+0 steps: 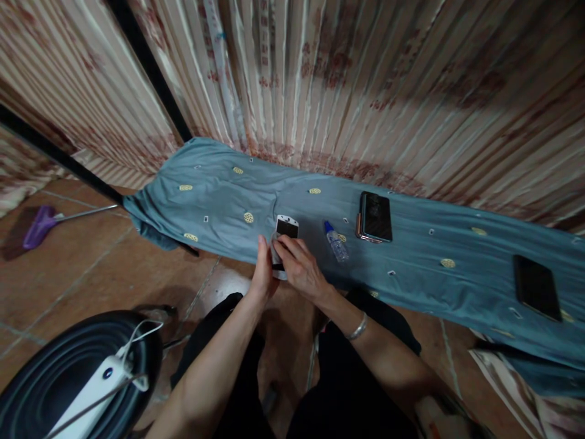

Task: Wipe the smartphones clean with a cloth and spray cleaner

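A white phone with a dark screen [286,227] lies at the near edge of a table covered with a blue-grey cloth [411,256]. My left hand [264,271] grips its left side. My right hand [299,265] lies over its lower half, fingers pressed on the screen; whatever is under the fingers is hidden. A small clear bottle with a blue cap [336,242] lies on the cloth just right of my hands.
A dark phone in a case [375,216] lies further right, and another black phone [535,286] sits near the right end. A striped curtain [320,79] hangs behind. A black round stool [55,360] with a white power strip [94,390] stands at lower left. A purple broom [41,224] lies on the tiled floor.
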Demonstrator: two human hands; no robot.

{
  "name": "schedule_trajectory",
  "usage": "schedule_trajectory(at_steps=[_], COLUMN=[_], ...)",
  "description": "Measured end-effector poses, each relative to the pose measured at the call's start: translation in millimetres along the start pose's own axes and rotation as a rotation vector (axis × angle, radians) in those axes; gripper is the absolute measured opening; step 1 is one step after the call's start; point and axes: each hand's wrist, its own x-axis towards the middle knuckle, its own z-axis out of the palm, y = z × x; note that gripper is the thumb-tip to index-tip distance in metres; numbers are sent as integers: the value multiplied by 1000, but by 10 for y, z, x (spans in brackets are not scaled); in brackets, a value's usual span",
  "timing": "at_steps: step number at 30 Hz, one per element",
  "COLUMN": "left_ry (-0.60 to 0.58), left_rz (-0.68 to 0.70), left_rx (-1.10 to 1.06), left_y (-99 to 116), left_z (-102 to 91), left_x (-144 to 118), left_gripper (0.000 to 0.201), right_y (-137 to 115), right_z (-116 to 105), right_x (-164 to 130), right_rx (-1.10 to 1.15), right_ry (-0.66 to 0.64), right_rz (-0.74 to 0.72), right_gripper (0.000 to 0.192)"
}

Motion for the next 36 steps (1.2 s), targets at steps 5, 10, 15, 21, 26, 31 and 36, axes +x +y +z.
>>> schedule_trajectory(at_steps=[5,10,15,21,26,31,36], left_ry=[-64,-32,22,-35,-44,-36,-41], left_rz=[70,110,91,100,114,80,105], left_rx=[0,-14,-67,-77,-60,-54,21], left_y=[78,144,190,193,172,150,68], left_z=[-34,-45,-43,-31,-22,3,-47], left_x=[55,123,169,177,212,234,297], left_gripper=[71,71,67,62,60,53,55], right_y=[-121,-123,-23,150,320,416,405], right_z=[63,87,52,29,76,171,183], right_x=[-95,-151,-148,-136,-83,-10,21], right_rx=[35,49,20,36,198,669,1103], right_ry=[-24,-36,-26,-39,17,196,278], right_rz=[-29,-55,-24,45,278,677,952], right_gripper=[42,44,44,42,44,34,28])
